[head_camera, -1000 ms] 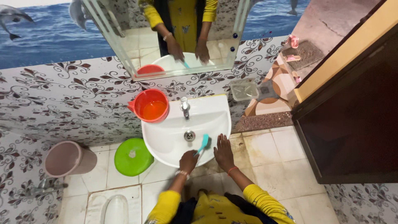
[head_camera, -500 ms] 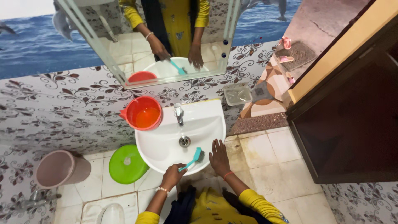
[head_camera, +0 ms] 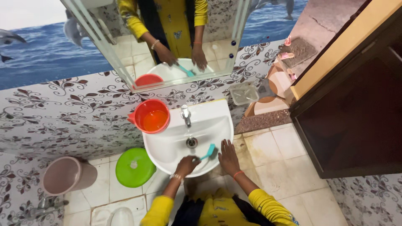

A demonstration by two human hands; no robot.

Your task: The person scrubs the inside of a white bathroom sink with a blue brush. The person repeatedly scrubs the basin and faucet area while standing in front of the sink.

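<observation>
While the left hand [head_camera: 187,164] closes its fingers round the handle end of the brush [head_camera: 207,151], the right hand [head_camera: 228,156] lies flat and spread, palm down, on the front rim of the basin [head_camera: 217,121], holding nothing. The brush is a teal, long-handled one; its long axis runs slantwise, from the left hand's grip up and away to the right, so that the bristle head lies in the bowl just beside the right hand's fingertips and between the two hands. The head sits just short of the drain [head_camera: 191,142], which lies straight ahead of the left hand; the tap [head_camera: 185,114] stands further ahead on the same line. The left hand is thus the one on the brush, the right merely adjacent to its working end. Whether the bristles press on the bowl cannot be told. Ahead and to the left of the left hand, an orange jug [head_camera: 152,116] rests on the basin's far left corner; a green lid [head_camera: 135,167] lies on the floor to that hand's left.
</observation>
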